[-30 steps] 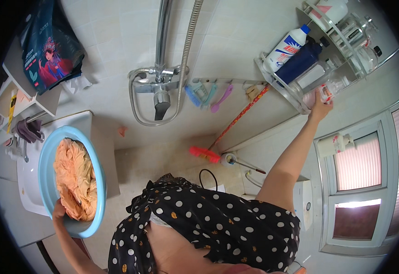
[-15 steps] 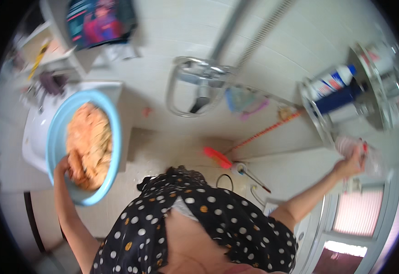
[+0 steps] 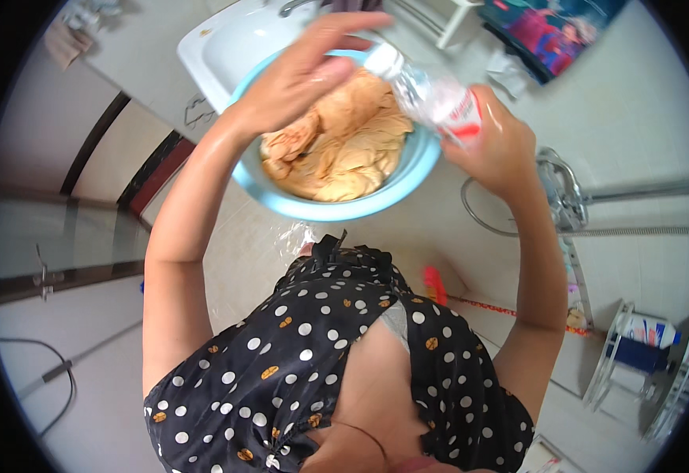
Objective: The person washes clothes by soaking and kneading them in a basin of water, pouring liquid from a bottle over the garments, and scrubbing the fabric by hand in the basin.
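Observation:
In my right hand (image 3: 502, 146) is a clear plastic bottle (image 3: 417, 91) with a white cap and a red and white label, tilted with its cap up to the left. My left hand (image 3: 301, 83) is wet and open, fingers spread beside the cap. Whether a fingertip touches the cap I cannot tell. Below both hands a light blue basin (image 3: 332, 211) holds wet orange-yellow cloth (image 3: 352, 150), bunched up in folds. The left hand covers part of the basin's far left rim.
Behind the basin is a white washbasin (image 3: 218, 51) with a tap. A shower mixer (image 3: 561, 189) with its hose is on the right wall. Lower right stands a wire rack (image 3: 608, 355) with bottles. A red brush head (image 3: 434, 285) lies near the floor, and a printed bag (image 3: 549, 35) hangs at upper right.
My view has turned left, toward the basin. The right hand has brought the bottle from the rack side to above the basin. My left hand has let go of the cloth and risen.

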A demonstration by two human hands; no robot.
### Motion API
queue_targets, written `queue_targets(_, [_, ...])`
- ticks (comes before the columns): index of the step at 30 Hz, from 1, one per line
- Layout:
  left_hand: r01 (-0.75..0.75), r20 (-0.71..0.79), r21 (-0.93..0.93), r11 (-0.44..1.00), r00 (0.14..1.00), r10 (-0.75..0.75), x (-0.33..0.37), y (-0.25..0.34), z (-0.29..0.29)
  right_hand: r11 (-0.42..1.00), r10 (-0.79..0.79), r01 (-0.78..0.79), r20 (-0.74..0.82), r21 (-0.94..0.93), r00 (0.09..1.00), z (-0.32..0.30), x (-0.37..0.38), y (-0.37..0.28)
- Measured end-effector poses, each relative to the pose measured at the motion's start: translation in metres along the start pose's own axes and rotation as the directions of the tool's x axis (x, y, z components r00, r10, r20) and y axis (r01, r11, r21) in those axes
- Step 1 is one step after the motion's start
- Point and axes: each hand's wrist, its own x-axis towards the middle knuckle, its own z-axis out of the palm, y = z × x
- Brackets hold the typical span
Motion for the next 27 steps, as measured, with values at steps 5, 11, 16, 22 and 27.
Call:
queue_targets(5, [-0.077,-0.189,0.478,0.875,0.964,0.188,-0.012,-0.014,-0.014,0.986,-0.121,0.106,0.113,0.129,0.986,0.026,0.051,-0.036])
queue_targets(11, [0.381,-0.468,0.429,0.819,0.869,-0.16,-0.023,-0.056,-0.029,0.939,-0.331,0.331,0.013,-0.092,0.944,0.059,0.084,-0.047])
queue_targets(16, [0.878,-0.222,0.046,0.476,0.474,-0.852,-0.027,-0.086,-0.041,0.82,-0.51,0.473,-0.036,-0.321,0.859,0.099,0.099,-0.03])
queue_targets(22, [0.912,-0.401,0.043,0.407,0.389,-0.829,-0.061,-0.093,-0.056,0.725,-0.512,0.45,0.029,-0.521,0.858,0.122,0.118,-0.03])
queue_targets(27, [0.853,-0.543,-0.01,0.522,0.433,-0.719,-0.1,-0.101,-0.052,0.699,-0.543,0.493,0.064,-0.519,0.837,0.146,0.124,-0.033])
